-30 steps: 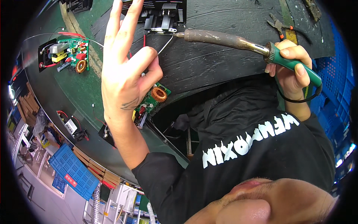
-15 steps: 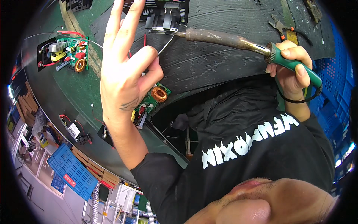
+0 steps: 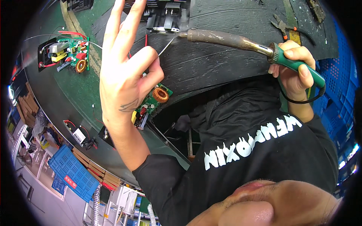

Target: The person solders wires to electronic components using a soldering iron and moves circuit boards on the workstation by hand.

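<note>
My left hand (image 3: 124, 71) pinches a thin strand of solder wire (image 3: 167, 40) between thumb and index finger, the other fingers spread upward. My right hand (image 3: 296, 69) grips the green handle of a soldering iron (image 3: 241, 43); its brown barrel points left and its tip meets the wire beside a black finned part (image 3: 166, 17) with red leads. A green circuit board (image 3: 154, 100) with a copper coil lies under my left wrist on the black mat (image 3: 226, 71).
A second green circuit board (image 3: 69, 54) with a coil and red wires lies at the left on the green bench. Orange-handled pliers (image 3: 283, 26) rest at the upper right. A small black module (image 3: 81, 135) sits near the bench edge. Blue crates (image 3: 69, 173) stand below.
</note>
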A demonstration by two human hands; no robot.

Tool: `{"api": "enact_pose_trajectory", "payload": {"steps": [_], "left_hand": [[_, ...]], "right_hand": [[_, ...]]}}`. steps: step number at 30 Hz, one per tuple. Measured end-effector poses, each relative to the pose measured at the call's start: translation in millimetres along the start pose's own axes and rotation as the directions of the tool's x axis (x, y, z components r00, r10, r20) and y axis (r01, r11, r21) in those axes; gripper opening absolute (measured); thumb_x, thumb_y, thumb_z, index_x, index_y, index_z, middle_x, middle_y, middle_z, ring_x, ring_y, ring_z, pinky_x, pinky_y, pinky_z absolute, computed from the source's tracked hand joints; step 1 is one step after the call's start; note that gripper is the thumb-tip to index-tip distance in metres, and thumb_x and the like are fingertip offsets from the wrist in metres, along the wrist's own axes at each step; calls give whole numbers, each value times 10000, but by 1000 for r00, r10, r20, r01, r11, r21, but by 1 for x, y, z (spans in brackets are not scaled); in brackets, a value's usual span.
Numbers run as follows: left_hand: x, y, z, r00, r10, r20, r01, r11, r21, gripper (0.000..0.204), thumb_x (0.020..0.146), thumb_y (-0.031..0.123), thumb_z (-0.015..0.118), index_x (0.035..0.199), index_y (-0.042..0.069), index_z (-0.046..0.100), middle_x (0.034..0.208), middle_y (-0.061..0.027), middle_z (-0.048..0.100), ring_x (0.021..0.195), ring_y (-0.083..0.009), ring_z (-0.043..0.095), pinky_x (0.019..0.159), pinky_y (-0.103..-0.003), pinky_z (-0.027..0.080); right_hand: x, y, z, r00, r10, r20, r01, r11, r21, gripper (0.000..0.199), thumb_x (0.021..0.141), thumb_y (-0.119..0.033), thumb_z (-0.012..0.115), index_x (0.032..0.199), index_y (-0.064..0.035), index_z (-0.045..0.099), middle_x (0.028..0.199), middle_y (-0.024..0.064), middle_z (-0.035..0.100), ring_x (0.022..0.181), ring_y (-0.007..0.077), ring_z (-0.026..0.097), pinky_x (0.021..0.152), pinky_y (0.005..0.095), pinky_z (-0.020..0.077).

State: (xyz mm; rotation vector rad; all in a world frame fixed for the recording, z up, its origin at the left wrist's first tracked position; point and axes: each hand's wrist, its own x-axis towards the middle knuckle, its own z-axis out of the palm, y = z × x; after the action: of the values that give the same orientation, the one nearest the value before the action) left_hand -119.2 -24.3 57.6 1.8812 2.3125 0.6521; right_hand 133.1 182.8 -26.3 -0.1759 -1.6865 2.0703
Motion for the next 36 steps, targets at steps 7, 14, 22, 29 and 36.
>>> {"api": "enact_pose_trajectory", "payload": {"steps": [7, 14, 22, 29, 36], "left_hand": [[4, 5, -10, 983, -100, 152, 76, 985, 155, 166, 510, 2, 682, 596, -13, 540, 1385, -325, 466, 1339, -531, 364, 1082, -522, 323], [1, 3, -10, 987, -106, 119, 87, 985, 149, 169, 500, 11, 683, 607, -4, 553, 1370, -320, 485, 1323, -520, 393, 1074, -514, 338], [-1, 4, -7, 995, -97, 27, 93, 988, 121, 154, 508, 4, 672, 620, 0, 567, 1319, -310, 534, 1299, -508, 429, 1046, -499, 380], [1, 3, -5, 993, -114, -10, 114, 989, 95, 138, 522, -2, 658, 628, 1, 569, 1277, -300, 572, 1279, -494, 462, 1029, -489, 405], [-2, -9, -1, 991, 127, -46, -127, 992, 5, 111, 619, -45, 640, 721, -7, 617, 1364, -245, 529, 1353, -418, 410, 1088, -471, 349]], "right_hand": [[0, 0, -3, 1000, -25, 0, 25, 992, 120, 447, 913, -344, 486, 1124, 38, 586, 882, 215, 584, 609, 231, 624, 507, 263, 493], [0, 1, 0, 997, -55, -49, 61, 988, 139, 460, 916, -356, 482, 1134, 37, 582, 885, 218, 581, 604, 228, 619, 497, 261, 483], [2, 1, -1, 996, -83, -22, 85, 989, 121, 468, 919, -359, 471, 1127, 44, 584, 900, 222, 578, 596, 226, 616, 498, 264, 489], [2, 1, -2, 996, -81, -28, 84, 989, 118, 467, 919, -356, 462, 1131, 42, 586, 913, 222, 583, 599, 226, 621, 507, 262, 503], [4, 1, -3, 996, -89, -9, 90, 989, 118, 463, 921, -351, 452, 1137, 36, 586, 893, 216, 587, 609, 223, 632, 509, 256, 505]]}}
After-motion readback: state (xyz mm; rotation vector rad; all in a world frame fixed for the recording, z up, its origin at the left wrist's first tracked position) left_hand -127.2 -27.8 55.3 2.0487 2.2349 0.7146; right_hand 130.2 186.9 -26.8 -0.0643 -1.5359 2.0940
